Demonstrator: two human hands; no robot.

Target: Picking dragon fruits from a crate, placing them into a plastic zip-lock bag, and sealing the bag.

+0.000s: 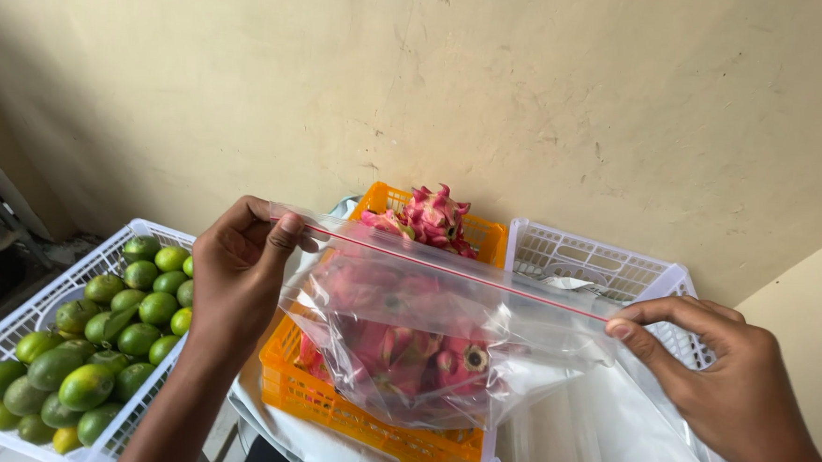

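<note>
Bag [442, 345] hangs above the orange crate [364, 416], its red-striped top edge running lengthwise from the left hand [240, 269], pinched shut on one corner, down to the right hand [722, 369], pinched on the opposite corner, with both hands equally near.

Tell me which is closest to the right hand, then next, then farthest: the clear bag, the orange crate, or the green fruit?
From the right hand, in the head view:
1. Clear zip bag: pinched at its right corner by this hand.
2. Orange crate: in the middle, behind and under the bag.
3. Green fruit: far left, in the white crate.
</note>
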